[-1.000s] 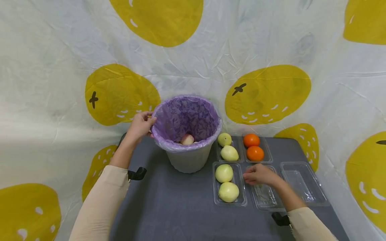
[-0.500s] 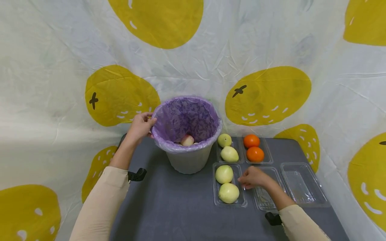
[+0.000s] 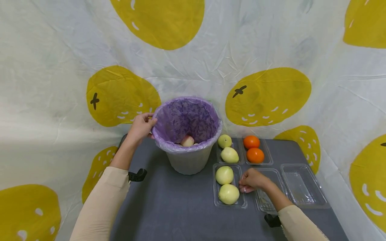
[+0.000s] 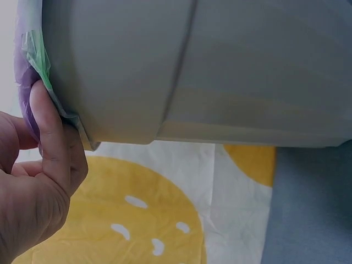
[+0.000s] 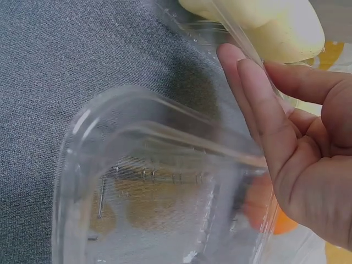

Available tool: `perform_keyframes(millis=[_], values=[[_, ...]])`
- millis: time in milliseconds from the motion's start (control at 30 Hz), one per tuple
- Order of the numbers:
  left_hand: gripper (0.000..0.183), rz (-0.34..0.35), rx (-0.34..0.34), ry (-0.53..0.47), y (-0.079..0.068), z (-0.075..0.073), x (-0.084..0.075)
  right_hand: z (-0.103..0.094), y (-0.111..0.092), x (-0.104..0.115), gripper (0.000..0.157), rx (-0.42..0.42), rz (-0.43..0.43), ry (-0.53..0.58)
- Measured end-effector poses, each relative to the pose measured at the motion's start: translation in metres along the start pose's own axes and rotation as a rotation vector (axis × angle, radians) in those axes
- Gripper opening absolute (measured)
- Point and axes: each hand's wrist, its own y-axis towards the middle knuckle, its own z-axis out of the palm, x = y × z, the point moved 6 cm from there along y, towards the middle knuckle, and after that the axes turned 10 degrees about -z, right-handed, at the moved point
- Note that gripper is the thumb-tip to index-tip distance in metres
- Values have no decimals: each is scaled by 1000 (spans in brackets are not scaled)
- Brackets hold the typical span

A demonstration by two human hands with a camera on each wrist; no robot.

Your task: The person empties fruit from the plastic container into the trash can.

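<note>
My left hand (image 3: 141, 126) grips the rim of a pale waste bin (image 3: 188, 160) lined with a purple plastic bag (image 3: 167, 115). In the left wrist view, its fingers (image 4: 52, 137) curl under the folded-over bag edge. Inside the bin lie a pinkish-white fruit (image 3: 187, 141) and parts of others. My right hand (image 3: 254, 180) pinches the right rim of a clear plastic tray (image 3: 215, 197). Two pale yellow-green fruits (image 3: 228, 194) sit in that tray. The right wrist view shows thumb and fingers (image 5: 258, 88) on either side of the tray's thin edge.
Behind stand two more clear trays, one with pale green fruits (image 3: 230, 155), one with orange-red round fruits (image 3: 255, 155). Two fruitless trays, a nearer tray (image 3: 266, 205) and a right-hand tray (image 3: 304, 187), lie by the right arm. A fruit-print curtain (image 3: 193, 73) hangs behind the grey table (image 3: 178, 214).
My right hand has moved left from above the fruitless tray to the rim of the tray with two pale fruits and pinches it. The left hand has stayed on the bin rim.
</note>
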Motion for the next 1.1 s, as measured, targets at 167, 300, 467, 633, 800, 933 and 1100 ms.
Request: perform_keyframes(millis=[167, 300, 467, 633, 800, 933, 1100], values=[[47, 10, 5, 3, 0, 1, 0, 1, 2, -5, 13, -2, 14, 21], [46, 9, 7, 1, 0, 1, 1, 0, 3, -9, 14, -11, 8, 6], [47, 11, 9, -3, -1, 2, 1, 0, 4, -11, 11, -6, -15, 42], [48, 10, 7, -6, -1, 1, 0, -3, 3, -7, 9, 21, -52, 96], [47, 11, 2, -9, -1, 1, -1, -9, 0, -2, 11, 17, -70, 70], [46, 14, 0, -9, -1, 0, -1, -12, -1, -1, 11, 25, -88, 54], [46, 11, 1, -13, -1, 0, -1, -15, -5, 2, 11, 46, -96, 58]])
